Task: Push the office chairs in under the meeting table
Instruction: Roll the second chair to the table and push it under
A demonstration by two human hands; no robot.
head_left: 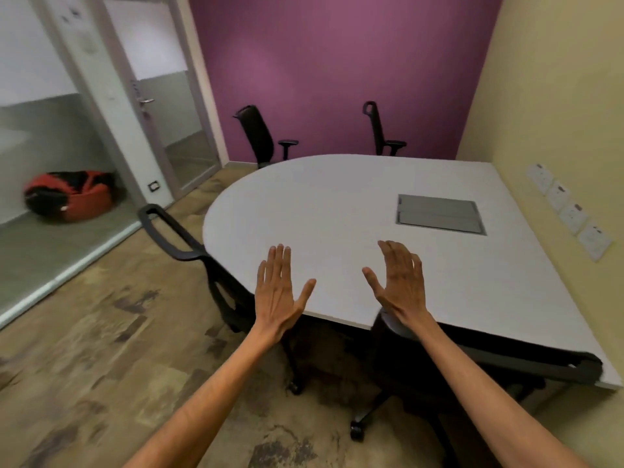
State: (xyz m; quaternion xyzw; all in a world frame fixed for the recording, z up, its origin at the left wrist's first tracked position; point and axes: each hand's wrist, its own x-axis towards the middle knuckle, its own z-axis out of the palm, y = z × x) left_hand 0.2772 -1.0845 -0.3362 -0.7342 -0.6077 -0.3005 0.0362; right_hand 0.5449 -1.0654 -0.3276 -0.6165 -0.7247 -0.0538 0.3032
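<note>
**Both hands open over the near edge, chairs around the white surface**

Left hand point(278, 292) and right hand point(398, 282) stretched forward, flat, fingers spread, grasping nothing, palms down above the near rim of the surface point(337, 204). Near chair point(472, 352) directly below the right forearm, backrest top against the near edge, wheeled base on the floor point(84, 349) just beneath. Second chair point(189, 244) at the near left, backrest tilted, touching or almost touching the rounded left end. Two more chairs at the far side by the purple wall point(337, 62): far left chair point(260, 136) and far right chair point(378, 130), both upright, seats hidden behind the far edge. Grey hatch point(440, 214) set into the right part of the top. Red beanbag point(67, 197) beyond the glass partition, far left. Row of wall sockets point(570, 211) on the yellow wall, right.
</note>
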